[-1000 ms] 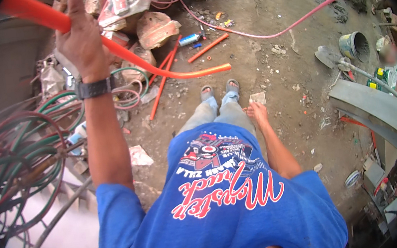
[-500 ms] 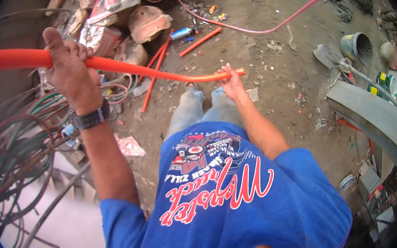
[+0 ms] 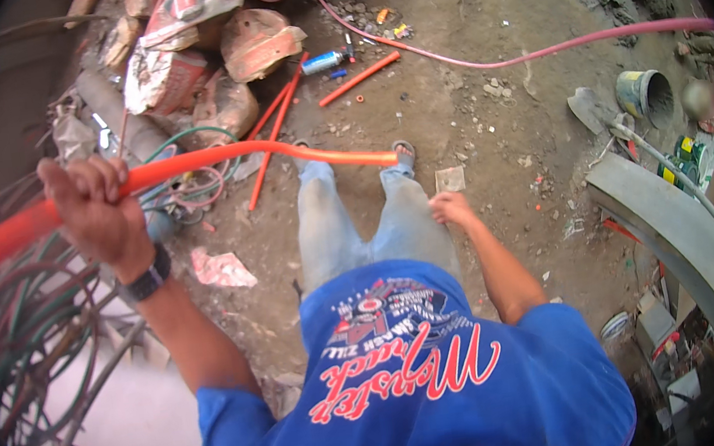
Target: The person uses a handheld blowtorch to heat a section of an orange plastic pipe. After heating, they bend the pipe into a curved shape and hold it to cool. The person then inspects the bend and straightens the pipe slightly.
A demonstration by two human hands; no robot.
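Observation:
My left hand point(image 3: 96, 209) is wrapped around a long orange plastic pipe point(image 3: 196, 160), with the thumb sticking up. From my fist the pipe runs off the left edge on one side. On the other it bends down slightly, its free end lying over my right foot in the view. Beside my right thigh is my right hand point(image 3: 452, 209), apart from the pipe. Its fingers are curled closed, and whatever is inside them, if anything, is hidden.
Several cut orange pipe pieces point(image 3: 358, 79) lie on the dirt ground near a blue-and-white can point(image 3: 322, 62). Coiled hoses point(image 3: 26, 335) crowd the left. At right are a shovel point(image 3: 595, 110), a bucket point(image 3: 644, 95) and a curved grey slab point(image 3: 664, 214). A pink hose point(image 3: 523, 57) crosses the far ground.
My right hand has let go of the pipe's end and dropped back beside my thigh. My left hand has moved lower and left with the pipe, whose left part now slopes down.

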